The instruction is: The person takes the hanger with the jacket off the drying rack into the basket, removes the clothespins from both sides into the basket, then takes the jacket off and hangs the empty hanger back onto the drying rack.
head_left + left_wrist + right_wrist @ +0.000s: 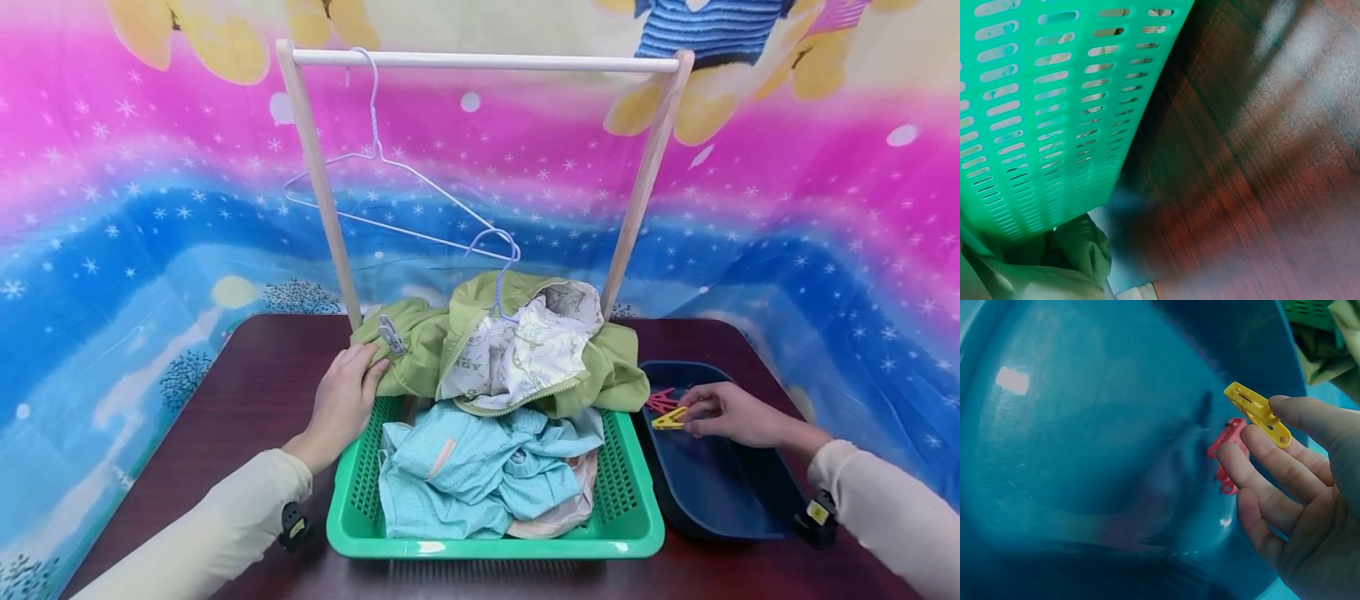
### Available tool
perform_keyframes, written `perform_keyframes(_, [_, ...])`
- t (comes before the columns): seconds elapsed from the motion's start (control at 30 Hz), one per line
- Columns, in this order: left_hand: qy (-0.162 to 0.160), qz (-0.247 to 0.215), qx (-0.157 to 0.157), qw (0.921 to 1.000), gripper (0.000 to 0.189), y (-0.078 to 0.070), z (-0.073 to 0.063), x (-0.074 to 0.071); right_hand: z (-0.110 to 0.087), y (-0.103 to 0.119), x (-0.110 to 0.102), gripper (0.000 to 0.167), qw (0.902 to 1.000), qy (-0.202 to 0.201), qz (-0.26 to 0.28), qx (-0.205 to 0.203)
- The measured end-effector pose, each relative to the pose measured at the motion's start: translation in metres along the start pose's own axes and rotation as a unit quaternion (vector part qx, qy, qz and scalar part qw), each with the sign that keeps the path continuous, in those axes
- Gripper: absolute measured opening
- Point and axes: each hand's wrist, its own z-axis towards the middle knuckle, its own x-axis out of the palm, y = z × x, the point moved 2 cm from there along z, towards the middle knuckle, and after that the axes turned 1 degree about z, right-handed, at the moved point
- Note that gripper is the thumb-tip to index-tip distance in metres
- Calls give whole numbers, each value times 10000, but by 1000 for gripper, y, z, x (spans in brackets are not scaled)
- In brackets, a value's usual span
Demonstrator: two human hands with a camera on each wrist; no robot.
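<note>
A green zip jacket [408, 333] with a white printed lining lies across the back of a green basket [495, 547]. A purple hanger [498, 283] pokes up from its neck. My left hand [341, 400] grips the jacket's left sleeve, beside a grey clothespin [391, 333] clipped there. In the left wrist view that hand is out of sight. My right hand [738, 414] pinches a yellow clothespin [1254, 407] between thumb and fingers, above a dark blue tray [1085, 462]. Red clothespins [1230, 450] lie in the tray below the fingers.
Light blue clothing [480, 467] fills much of the basket. Behind it a wooden rack [330, 200] carries a second, bare hanger [427, 173] on its white rail [487, 61]. All this stands on a dark red-brown table [217, 433], with a patterned cloth hanging behind.
</note>
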Motion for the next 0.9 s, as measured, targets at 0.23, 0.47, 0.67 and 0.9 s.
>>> perform_keyframes(0.23, [25, -30, -26, 10000, 15, -1, 0, -1, 4, -9, 5, 29, 9996, 152, -22, 225])
perform_keyframes(0.47, [57, -37, -54, 10000, 16, -1, 0, -1, 2, -10, 9, 26, 9982, 181, -421, 384])
perform_keyframes(0.67, [44, -13, -29, 10000, 16, -2, 0, 0, -1, -9, 12, 24, 9966, 174, -698, 411])
perform_keyframes(0.9, [66, 5, -70, 10000, 15, -1, -1, -1, -2, -10, 14, 22, 9929, 143, -988, 652])
